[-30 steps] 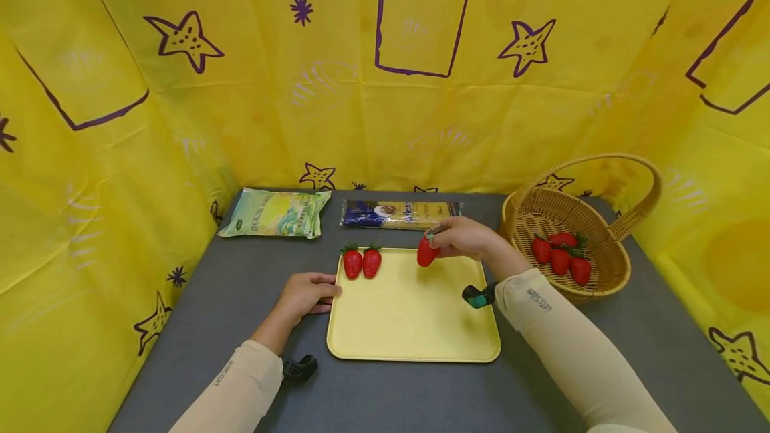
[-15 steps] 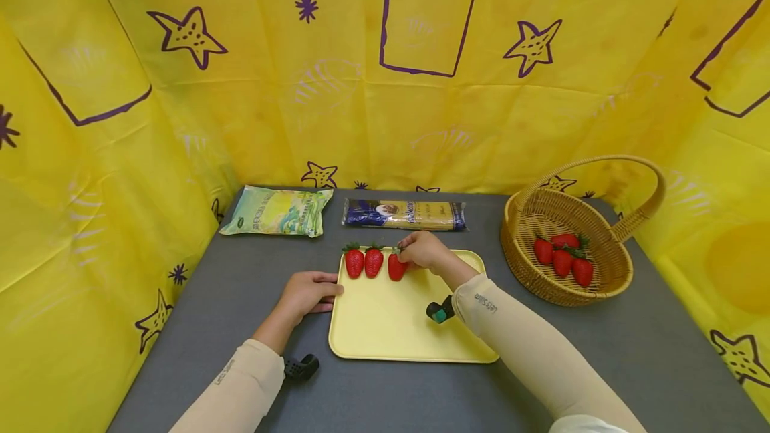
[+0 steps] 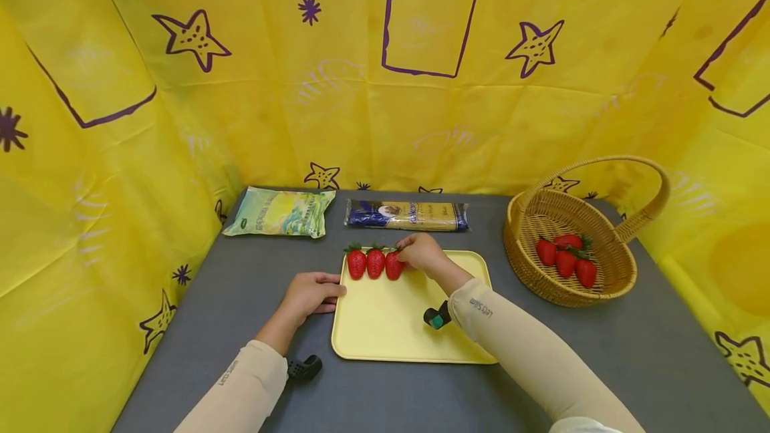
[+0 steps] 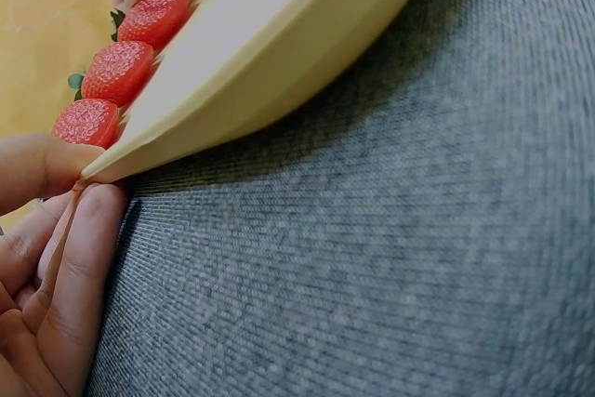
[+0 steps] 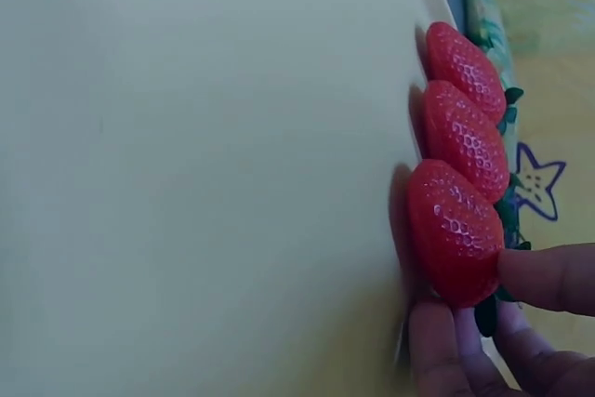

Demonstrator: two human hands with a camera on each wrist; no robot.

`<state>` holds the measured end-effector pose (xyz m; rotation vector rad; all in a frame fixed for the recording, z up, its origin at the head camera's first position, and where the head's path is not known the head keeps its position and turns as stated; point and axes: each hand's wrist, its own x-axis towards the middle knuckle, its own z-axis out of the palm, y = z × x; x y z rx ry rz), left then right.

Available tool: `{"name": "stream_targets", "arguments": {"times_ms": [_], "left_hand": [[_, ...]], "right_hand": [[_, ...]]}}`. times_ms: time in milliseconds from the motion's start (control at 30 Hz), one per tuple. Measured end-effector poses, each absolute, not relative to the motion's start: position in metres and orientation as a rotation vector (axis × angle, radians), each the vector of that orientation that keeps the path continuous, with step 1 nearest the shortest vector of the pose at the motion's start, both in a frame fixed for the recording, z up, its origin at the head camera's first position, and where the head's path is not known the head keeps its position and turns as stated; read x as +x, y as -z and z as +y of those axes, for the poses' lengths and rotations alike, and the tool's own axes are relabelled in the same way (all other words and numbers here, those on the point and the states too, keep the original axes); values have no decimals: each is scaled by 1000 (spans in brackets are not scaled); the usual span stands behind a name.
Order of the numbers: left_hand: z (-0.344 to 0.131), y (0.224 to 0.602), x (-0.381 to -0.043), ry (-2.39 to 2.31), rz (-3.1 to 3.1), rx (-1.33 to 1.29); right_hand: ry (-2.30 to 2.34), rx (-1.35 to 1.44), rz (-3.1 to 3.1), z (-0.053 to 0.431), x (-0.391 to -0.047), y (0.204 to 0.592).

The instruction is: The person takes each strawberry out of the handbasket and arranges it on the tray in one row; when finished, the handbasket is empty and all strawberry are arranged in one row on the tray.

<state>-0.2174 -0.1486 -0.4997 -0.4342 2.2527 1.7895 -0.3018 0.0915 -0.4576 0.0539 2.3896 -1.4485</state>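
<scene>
A pale yellow tray [image 3: 391,326] lies on the grey table, with three red strawberries in a row along its far left rim. The left strawberry [image 3: 356,264] and the middle strawberry [image 3: 375,263] sit side by side. My right hand [image 3: 424,254] pinches the third strawberry [image 5: 456,230] near its green top, thumb on one side and fingers on the other. It rests on the tray beside the middle one. At the tray's left edge my left hand [image 3: 309,294] grips the rim, its thumb [image 4: 46,169] above and a finger below.
A wicker basket [image 3: 523,279] with a tall handle stands at the right, holding several strawberries [image 3: 567,260]. Behind the tray lie a green-yellow packet [image 3: 279,212] and a blue-gold pasta packet [image 3: 409,215]. Yellow printed cloth [image 3: 337,112] encloses the table's back and sides.
My right hand has carried the third strawberry leftward over the tray, set it down, and slid it up against the middle one. My left hand keeps its grip on the rim.
</scene>
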Motion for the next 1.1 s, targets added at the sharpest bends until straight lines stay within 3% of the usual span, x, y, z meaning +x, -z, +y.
{"name": "stream_targets", "arguments": {"times_ms": [233,400,867,1000,1100], "left_hand": [[-150,500,-215,-1787,2253,-456],[-151,500,-215,-1783,2246,-467],[-152,500,-218,-1770,2257,-478],[-150,500,-217,-1770,2258,-474],[-149,500,-217,-1765,2259,-469]], "right_hand": [[1362,48,2430,97,-299,453],[1246,-124,2407,119,-296,425],[1087,-699,1962,277,-301,313],[1368,-670,1834,334,-315,313],[1661,-341,1733,368,-326,325]]}}
